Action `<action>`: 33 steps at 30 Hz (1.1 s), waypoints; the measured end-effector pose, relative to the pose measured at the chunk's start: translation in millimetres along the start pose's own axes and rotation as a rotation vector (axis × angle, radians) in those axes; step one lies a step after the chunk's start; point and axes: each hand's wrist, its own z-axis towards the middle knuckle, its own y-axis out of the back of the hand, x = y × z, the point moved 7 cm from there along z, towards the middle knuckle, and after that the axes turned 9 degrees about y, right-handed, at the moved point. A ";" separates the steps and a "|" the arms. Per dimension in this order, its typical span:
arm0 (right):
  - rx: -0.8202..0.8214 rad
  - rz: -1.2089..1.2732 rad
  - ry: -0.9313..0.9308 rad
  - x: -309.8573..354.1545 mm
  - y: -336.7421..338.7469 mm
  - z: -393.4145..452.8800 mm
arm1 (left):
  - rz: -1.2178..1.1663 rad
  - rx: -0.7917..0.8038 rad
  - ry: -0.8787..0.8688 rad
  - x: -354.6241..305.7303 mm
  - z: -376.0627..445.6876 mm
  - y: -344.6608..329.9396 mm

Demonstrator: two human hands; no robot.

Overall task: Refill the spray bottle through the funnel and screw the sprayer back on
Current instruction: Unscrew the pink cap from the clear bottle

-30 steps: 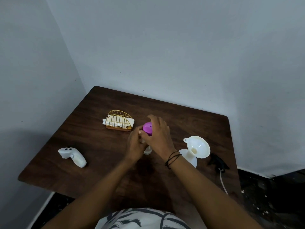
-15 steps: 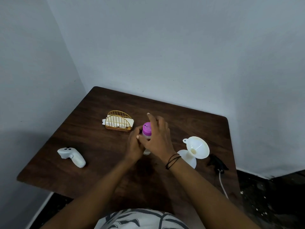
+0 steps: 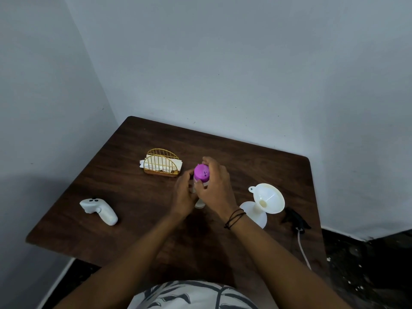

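Note:
A small clear bottle point(image 3: 200, 203) with a purple cap point(image 3: 201, 173) stands upright at the middle of the brown table point(image 3: 256, 157). My left hand point(image 3: 184, 192) wraps its body from the left. My right hand point(image 3: 217, 186) grips the purple cap from the right, fingers curled around it. A white funnel point(image 3: 268, 197) sits in the neck of a white spray bottle point(image 3: 256, 214) to the right of my hands. The black sprayer head point(image 3: 295, 218) lies on the table further right, its white tube point(image 3: 303, 250) trailing toward the near edge.
A gold wire napkin holder point(image 3: 162, 163) with white napkins stands behind and to the left of my hands. A white controller point(image 3: 99, 209) lies near the table's left edge. Grey walls close in behind and on the left.
My right hand has shifted round the purple cap, and more of the cap's top shows now. The bottle and my left hand stay in nearly the same place.

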 end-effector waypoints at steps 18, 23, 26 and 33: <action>-0.262 0.382 -0.159 -11.9 23.8 5.8 | -0.038 0.006 0.015 3.6 1.3 -1.0; -0.291 0.525 -0.536 -56.2 1.8 -2.3 | -0.019 -0.009 0.023 5.3 2.4 -1.3; -0.254 0.600 -0.672 -75.5 -15.5 -7.9 | -0.022 0.004 0.041 8.7 3.6 -2.7; -0.132 0.618 -0.893 -122.3 -45.3 -33.6 | -0.007 -0.007 0.042 8.7 4.9 -4.9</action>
